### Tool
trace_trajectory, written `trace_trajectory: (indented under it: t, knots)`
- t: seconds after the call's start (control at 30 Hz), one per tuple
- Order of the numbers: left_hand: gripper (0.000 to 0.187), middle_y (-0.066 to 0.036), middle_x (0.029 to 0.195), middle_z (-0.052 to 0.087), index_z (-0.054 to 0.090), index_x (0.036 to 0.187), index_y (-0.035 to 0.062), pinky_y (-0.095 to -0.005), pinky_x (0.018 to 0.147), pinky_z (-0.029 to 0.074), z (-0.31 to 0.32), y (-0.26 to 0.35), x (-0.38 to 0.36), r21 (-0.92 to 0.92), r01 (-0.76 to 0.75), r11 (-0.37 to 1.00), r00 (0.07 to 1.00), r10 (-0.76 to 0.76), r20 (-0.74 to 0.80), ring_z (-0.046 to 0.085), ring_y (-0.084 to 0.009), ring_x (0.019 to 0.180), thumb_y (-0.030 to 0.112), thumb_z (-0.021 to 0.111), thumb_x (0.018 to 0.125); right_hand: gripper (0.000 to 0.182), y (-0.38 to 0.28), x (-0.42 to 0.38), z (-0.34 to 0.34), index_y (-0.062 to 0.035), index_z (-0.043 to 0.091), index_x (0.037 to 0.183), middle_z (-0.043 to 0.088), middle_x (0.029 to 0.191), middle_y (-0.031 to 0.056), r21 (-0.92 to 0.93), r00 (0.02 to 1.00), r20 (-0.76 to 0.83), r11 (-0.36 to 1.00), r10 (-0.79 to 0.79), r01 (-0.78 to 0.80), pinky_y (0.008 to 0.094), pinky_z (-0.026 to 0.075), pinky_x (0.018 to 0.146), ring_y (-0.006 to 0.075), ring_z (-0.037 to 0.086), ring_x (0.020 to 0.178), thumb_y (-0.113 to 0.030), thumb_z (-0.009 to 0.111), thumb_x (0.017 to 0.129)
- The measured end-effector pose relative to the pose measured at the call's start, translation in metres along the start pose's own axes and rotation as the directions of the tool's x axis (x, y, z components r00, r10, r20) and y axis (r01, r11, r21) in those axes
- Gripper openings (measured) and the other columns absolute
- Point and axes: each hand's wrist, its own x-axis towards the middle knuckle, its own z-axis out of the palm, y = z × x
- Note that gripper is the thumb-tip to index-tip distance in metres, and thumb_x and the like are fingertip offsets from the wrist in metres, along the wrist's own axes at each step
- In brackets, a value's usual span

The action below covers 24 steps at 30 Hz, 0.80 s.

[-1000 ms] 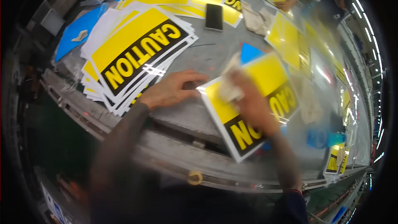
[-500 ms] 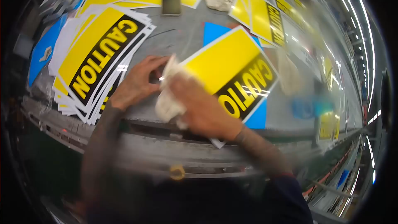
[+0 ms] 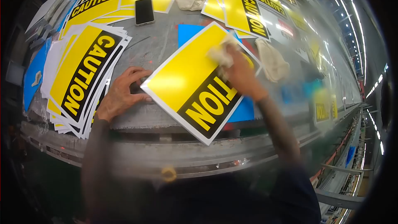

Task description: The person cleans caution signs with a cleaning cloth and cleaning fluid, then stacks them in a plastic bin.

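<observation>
The front sign lies on the bench, seemingly part-wiped, the remainder unclear, the right hand gripping a bunched cloth over it, the left hand open beside its corner

The navy-dark top has a sleeve ending well above the right hand.

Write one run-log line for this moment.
right hand: holds cloth against CAUTION sign | left hand: beside sign corner | blue sheet: partly beneath sign
</observation>
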Motion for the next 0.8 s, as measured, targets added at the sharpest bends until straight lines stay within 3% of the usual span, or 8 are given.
trace_trajectory:
  t: [0.03,0.13,0.23,0.3,0.47,0.57,0.7,0.8]
  knots:
    - [0.081,-0.007,0.138,0.067,0.070,0.144,0.0108,-0.0370,0.097,0.056,0.001,-0.003,0.001,-0.007,-0.010,1.000,1.000,0.010,-0.008,0.066,-0.0236,0.107,0.029,0.099,0.070,0.074,-0.035,-0.016,0.008,0.0028,0.044,0.164,0.044,0.169,0.0275,0.208,0.999,-0.002,0.977,-0.037,0.037,0.0509,0.031,0.133,0.0427,0.040,0.159,-0.021,0.072,0.099]
    - [0.083,-0.007,0.138,0.067,0.071,0.144,0.0107,-0.0363,0.096,0.055,0.000,-0.004,0.002,-0.015,-0.023,1.000,1.000,0.023,-0.007,0.066,-0.0230,0.106,0.028,0.100,0.069,0.081,-0.148,-0.063,-0.001,0.0043,0.044,0.164,0.040,0.173,0.0239,0.385,0.916,0.264,0.904,-0.301,0.186,0.0540,0.025,0.135,0.0385,0.034,0.164,-0.024,0.074,0.094]
    - [0.084,-0.007,0.139,0.066,0.070,0.146,0.0112,-0.0345,0.094,0.053,0.004,-0.004,0.002,-0.038,0.014,0.999,1.000,-0.014,-0.006,0.062,-0.0208,0.105,0.023,0.100,0.068,0.083,-0.138,-0.081,0.000,-0.0053,0.045,0.166,0.037,0.177,0.0183,0.359,0.854,0.233,0.858,-0.464,0.368,0.0498,0.023,0.136,0.0312,0.029,0.167,-0.026,0.077,0.093]
    - [0.084,-0.008,0.140,0.066,0.070,0.146,0.0119,-0.0337,0.094,0.052,0.005,-0.001,0.000,-0.045,0.037,0.998,0.999,-0.038,-0.014,0.060,-0.0201,0.105,0.021,0.099,0.068,0.075,-0.094,-0.066,-0.010,-0.0097,0.046,0.167,0.040,0.175,0.0171,0.436,0.933,0.204,0.881,-0.298,0.185,0.0483,0.025,0.135,0.0335,0.033,0.166,-0.026,0.075,0.099]
    - [0.083,-0.008,0.140,0.066,0.071,0.145,0.0117,-0.0342,0.094,0.052,0.005,0.000,-0.001,-0.005,0.018,1.000,0.999,-0.018,-0.030,0.061,-0.0209,0.106,0.020,0.099,0.068,0.065,0.058,-0.048,-0.030,-0.0026,0.049,0.161,0.044,0.170,0.0240,0.066,0.980,-0.013,0.978,0.197,-0.196,0.0477,0.031,0.132,0.0409,0.038,0.160,-0.025,0.069,0.104]
    - [0.082,-0.008,0.139,0.066,0.071,0.144,0.0106,-0.0344,0.095,0.052,0.002,0.003,0.001,-0.009,0.038,0.999,0.999,-0.039,-0.024,0.061,-0.0213,0.106,0.019,0.099,0.067,0.066,0.004,-0.054,-0.028,0.0007,0.047,0.161,0.044,0.170,0.0246,0.262,0.977,0.061,0.941,0.206,-0.215,0.0475,0.031,0.132,0.0428,0.039,0.159,-0.023,0.069,0.103]
    - [0.079,-0.007,0.138,0.065,0.071,0.143,0.0077,-0.0330,0.089,0.050,0.003,0.004,0.002,-0.024,0.034,0.999,0.999,-0.034,-0.009,0.059,-0.0206,0.103,0.014,0.097,0.068,0.086,-0.118,-0.094,-0.017,-0.0035,0.037,0.170,0.039,0.174,0.0230,0.357,0.945,0.211,0.919,-0.252,0.165,0.0504,0.024,0.136,0.0385,0.033,0.165,-0.023,0.075,0.095]
    - [0.081,-0.005,0.138,0.063,0.069,0.145,0.0079,-0.0284,0.087,0.047,0.005,0.008,0.000,-0.019,0.058,0.998,0.998,-0.058,-0.001,0.057,-0.0180,0.103,0.011,0.094,0.067,0.082,-0.106,-0.104,-0.016,-0.0019,0.039,0.168,0.039,0.173,0.0247,0.349,0.943,0.190,0.916,-0.275,0.196,0.0512,0.022,0.137,0.0384,0.031,0.166,-0.026,0.071,0.097]
